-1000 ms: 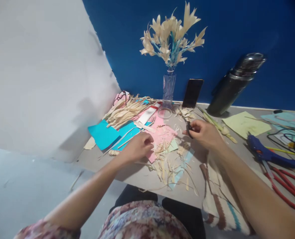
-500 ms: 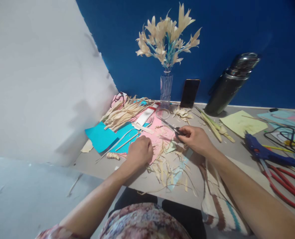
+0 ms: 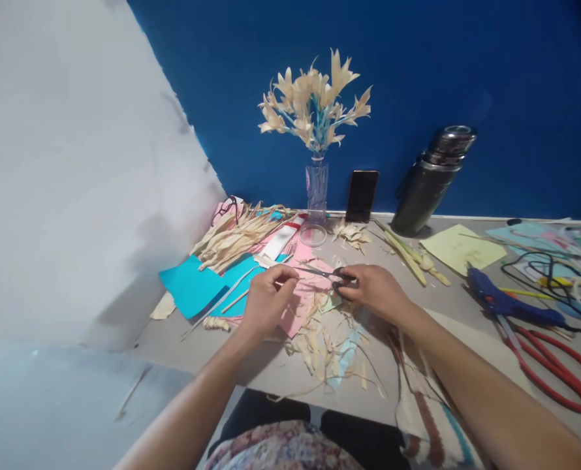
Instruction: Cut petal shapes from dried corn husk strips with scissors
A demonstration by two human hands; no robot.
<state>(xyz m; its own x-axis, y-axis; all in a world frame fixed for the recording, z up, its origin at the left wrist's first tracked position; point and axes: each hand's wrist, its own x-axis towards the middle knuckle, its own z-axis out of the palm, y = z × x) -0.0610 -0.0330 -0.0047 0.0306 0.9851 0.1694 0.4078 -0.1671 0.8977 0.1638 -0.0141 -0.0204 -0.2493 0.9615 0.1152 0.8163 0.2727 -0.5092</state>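
My right hand (image 3: 373,290) grips a small pair of scissors (image 3: 327,273) by the dark handles, its blades pointing left. Facing it, my left hand (image 3: 268,297) is closed in a pinch at the blade tips. A thin pale sliver seems to show at those fingertips, too small to name. Beneath both hands lies pink paper (image 3: 298,313) strewn with cut husk scraps (image 3: 314,349). Blue paper (image 3: 192,284) and a bundle of dried corn husks (image 3: 241,235) are to the left of it.
Husk flowers (image 3: 314,98) stand in a clear bottle (image 3: 316,192) at the back, by a phone (image 3: 362,196) and a leaning flask (image 3: 425,189). A roll of tape (image 3: 313,235) lies before them. On the right are a blue glue gun (image 3: 513,303) and red-handled scissors (image 3: 555,365).
My left hand has risen from the paper and turned into a pinch near the scissors. The scissors have swung level and come closer to the left fingers. The view has shifted slightly.
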